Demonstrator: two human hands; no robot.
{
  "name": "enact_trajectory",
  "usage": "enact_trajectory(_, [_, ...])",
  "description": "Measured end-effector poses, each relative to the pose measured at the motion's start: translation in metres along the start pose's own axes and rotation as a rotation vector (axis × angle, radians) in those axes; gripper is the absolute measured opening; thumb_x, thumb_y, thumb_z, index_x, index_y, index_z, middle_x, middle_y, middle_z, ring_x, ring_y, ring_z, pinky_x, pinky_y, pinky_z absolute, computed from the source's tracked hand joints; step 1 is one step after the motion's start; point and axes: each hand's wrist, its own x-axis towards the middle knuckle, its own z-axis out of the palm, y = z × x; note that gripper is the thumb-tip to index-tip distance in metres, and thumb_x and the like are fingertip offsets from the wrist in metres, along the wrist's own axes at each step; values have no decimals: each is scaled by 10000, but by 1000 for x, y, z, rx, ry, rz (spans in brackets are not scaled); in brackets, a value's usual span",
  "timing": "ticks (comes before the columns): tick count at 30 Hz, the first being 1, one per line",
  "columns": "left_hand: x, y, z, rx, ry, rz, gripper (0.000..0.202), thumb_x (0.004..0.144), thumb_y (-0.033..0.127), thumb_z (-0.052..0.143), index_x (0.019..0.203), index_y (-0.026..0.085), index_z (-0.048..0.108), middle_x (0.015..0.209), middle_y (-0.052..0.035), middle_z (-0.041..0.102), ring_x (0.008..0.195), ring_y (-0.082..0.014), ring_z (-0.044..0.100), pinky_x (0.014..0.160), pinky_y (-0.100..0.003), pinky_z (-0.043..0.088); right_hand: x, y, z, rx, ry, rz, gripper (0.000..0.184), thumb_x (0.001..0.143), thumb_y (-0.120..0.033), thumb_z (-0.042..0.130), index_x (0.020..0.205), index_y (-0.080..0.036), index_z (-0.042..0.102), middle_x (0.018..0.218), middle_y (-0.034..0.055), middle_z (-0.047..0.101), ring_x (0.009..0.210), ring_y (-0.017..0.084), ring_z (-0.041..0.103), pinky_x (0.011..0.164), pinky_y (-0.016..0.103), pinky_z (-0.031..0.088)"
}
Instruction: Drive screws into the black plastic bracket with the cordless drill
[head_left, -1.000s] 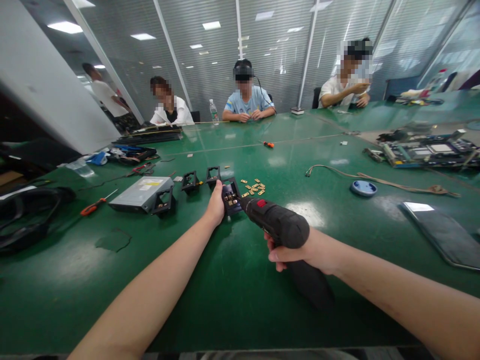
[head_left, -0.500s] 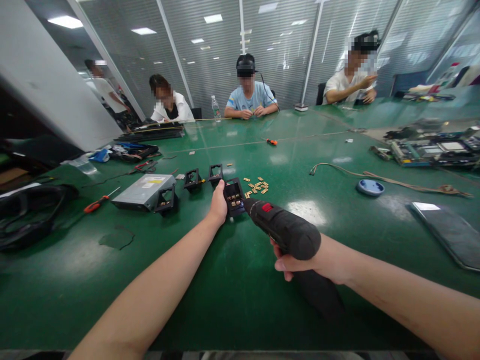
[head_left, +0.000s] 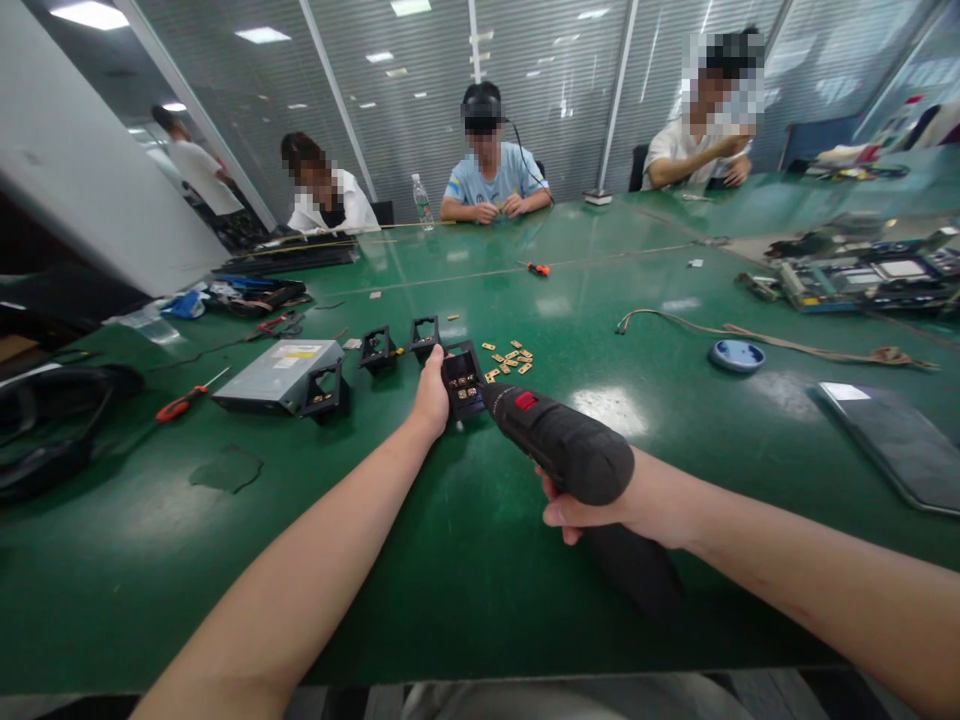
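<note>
Both forearms are bare from the lower frame edge to the wrists, with no sleeve in view. The left hand (head_left: 431, 398) and right hand (head_left: 600, 505) wear no gloves

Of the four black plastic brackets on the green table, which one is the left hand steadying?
The rightmost bracket, with brass contacts inside; the left hand grips its left edge and the electric screwdriver points into it. The other three stand untouched further left.

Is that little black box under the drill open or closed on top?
Open. The black box, steadied by the left hand, shows brass contacts inside; the drill in the right hand points into it.
</note>
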Motion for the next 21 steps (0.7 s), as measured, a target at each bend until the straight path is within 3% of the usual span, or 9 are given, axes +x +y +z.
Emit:
enact_trajectory(10, [-1, 1, -2, 23, -50, -17, 517, 883, 730, 626, 906, 215, 588, 774, -32, 729, 793, -234, 780, 743, -365, 642, 0, -1, 0, -21, -15, -18, 403, 676, -302, 951, 817, -179, 594, 773, -11, 646, 595, 178, 699, 540, 275, 498])
enact_trajectory(21, [8, -9, -12, 138, -42, 106, 563, 882, 770, 624, 1071, 241, 656, 925, -21, 720, 795, -180, 720, 747, -307, 606, 1, 3, -1, 35, -29, -6, 400, 694, -308, 951, 838, -178, 601, 765, -23, 653, 584, 163, 692, 574, 283, 510])
